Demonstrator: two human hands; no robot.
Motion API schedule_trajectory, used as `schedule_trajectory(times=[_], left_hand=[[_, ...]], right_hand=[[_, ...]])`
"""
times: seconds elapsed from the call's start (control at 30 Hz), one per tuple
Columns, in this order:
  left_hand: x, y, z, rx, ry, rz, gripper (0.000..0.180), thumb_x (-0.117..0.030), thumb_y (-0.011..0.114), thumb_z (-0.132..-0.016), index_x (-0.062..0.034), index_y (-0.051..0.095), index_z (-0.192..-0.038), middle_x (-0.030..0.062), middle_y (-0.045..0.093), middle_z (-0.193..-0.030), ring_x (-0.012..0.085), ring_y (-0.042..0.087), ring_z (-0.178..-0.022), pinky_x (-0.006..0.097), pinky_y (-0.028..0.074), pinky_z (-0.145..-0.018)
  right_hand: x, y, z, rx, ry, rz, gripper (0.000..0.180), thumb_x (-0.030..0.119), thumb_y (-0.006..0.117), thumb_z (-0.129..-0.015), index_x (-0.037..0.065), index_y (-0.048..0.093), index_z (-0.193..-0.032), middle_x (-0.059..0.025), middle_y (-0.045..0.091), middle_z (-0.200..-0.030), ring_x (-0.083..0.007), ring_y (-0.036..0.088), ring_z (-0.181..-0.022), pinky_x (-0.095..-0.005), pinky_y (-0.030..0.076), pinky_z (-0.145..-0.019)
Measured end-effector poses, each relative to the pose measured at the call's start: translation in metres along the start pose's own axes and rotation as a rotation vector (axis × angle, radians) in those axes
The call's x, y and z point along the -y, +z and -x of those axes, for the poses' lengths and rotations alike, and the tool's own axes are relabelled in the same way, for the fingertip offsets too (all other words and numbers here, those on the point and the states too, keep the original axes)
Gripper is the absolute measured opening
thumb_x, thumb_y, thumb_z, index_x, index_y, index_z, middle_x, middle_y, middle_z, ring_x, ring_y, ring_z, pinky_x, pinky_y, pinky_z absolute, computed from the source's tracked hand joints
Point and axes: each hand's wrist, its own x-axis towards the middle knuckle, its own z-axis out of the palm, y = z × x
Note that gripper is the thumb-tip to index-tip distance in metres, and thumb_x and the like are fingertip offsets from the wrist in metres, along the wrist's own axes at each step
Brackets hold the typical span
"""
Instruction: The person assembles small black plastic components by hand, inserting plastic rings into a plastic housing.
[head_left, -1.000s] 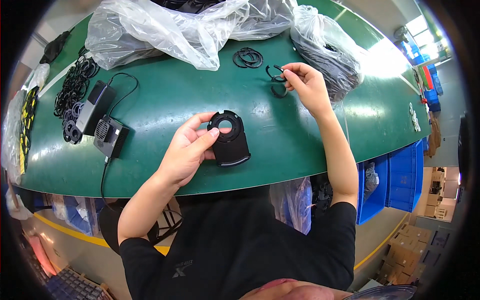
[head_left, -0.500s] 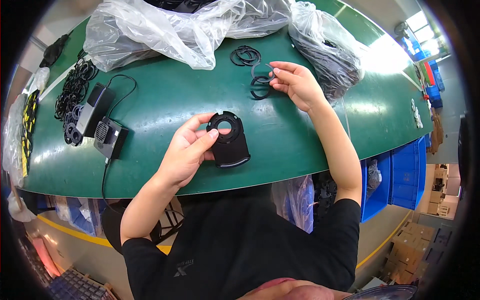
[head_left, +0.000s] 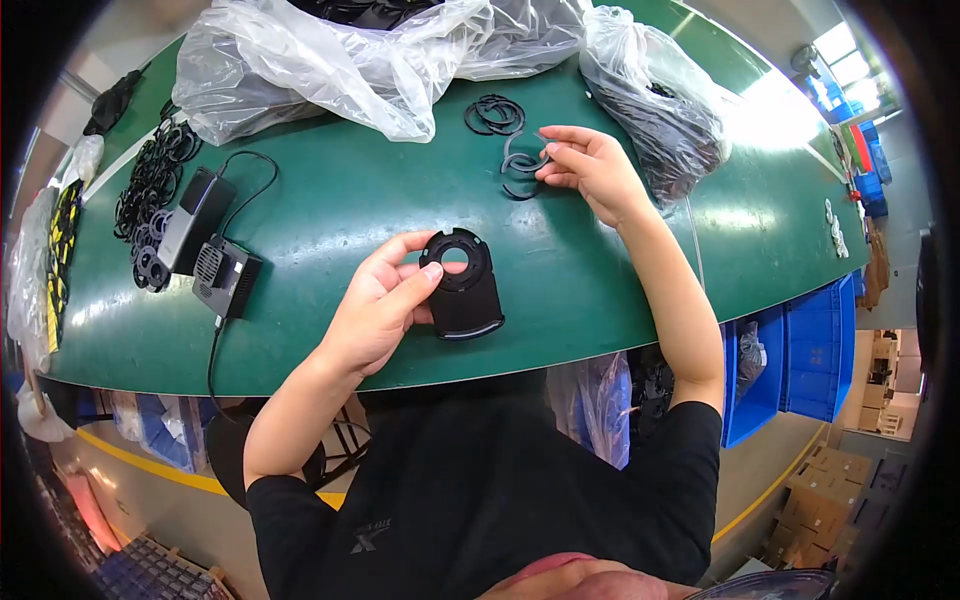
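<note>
My left hand (head_left: 372,305) grips a flat black plastic housing (head_left: 470,308) by its side, the thumb lying on the round end with its ring-shaped opening. Farther off to the right, my right hand (head_left: 598,178) pinches a thin dark open ring (head_left: 509,150) between thumb and fingertips, just over the green table. Another open ring (head_left: 520,195) lies below it on the tabletop. Beyond the fingers sits a small cluster of black rings (head_left: 494,115). Whether the pinched ring touches others beneath it, I cannot tell.
Clear plastic bags (head_left: 330,75) spread along the far side, and a bag of dark parts (head_left: 655,110) stands at the right. A heap of black rings (head_left: 148,190) lies left, beside a black device (head_left: 228,275) with cables. Blue bins (head_left: 815,350) stand beyond the right edge.
The ring pinched in my right hand has turned and now hangs a little lower. My left hand keeps its hold on the housing, almost unmoved.
</note>
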Motion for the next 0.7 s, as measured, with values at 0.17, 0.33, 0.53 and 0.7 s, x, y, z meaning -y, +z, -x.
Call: schedule_trajectory(times=[0.17,0.33,0.53,0.7], left_hand=[[0.004,-0.002,-0.001,-0.004,0.013,-0.033,0.038,-0.013,0.052,-0.093,-0.0004,0.040,-0.126,0.0123,0.062,-0.107,0.0142,0.063,-0.089,0.028,0.053,-0.072],[0.002,0.001,-0.002,0.014,0.001,-0.034,0.037,-0.013,0.052,-0.093,0.0001,0.040,-0.126,0.0126,0.062,-0.108,0.0163,0.063,-0.091,0.031,0.054,-0.076],[0.001,0.000,-0.001,0.002,0.004,-0.043,0.038,-0.013,0.052,-0.093,0.0001,0.039,-0.126,0.0129,0.062,-0.108,0.0165,0.063,-0.091,0.031,0.054,-0.075],[0.002,0.001,0.000,0.011,-0.002,-0.063,0.038,-0.013,0.052,-0.093,0.0001,0.039,-0.126,0.0129,0.062,-0.108,0.0159,0.063,-0.090,0.030,0.054,-0.075]], right_hand=[[-0.001,0.005,0.000,0.048,0.140,-0.238,0.034,0.004,0.055,-0.089,-0.003,0.049,-0.121,-0.0087,0.058,-0.093,-0.0159,0.064,-0.081,-0.0221,0.053,-0.067],[-0.007,0.005,0.000,-0.197,-0.190,-0.030,0.033,0.000,0.052,-0.088,-0.005,0.048,-0.120,-0.0086,0.058,-0.090,-0.0190,0.066,-0.077,-0.0239,0.054,-0.066],[-0.008,-0.005,0.001,-0.213,-0.274,0.320,0.028,0.001,0.054,-0.086,-0.005,0.057,-0.113,-0.0069,0.059,-0.086,-0.0143,0.066,-0.069,-0.0225,0.053,-0.060],[-0.010,-0.010,-0.003,-0.179,-0.273,0.288,0.030,0.001,0.054,-0.086,-0.005,0.056,-0.114,-0.0070,0.059,-0.088,-0.0144,0.066,-0.072,-0.0229,0.053,-0.062]])
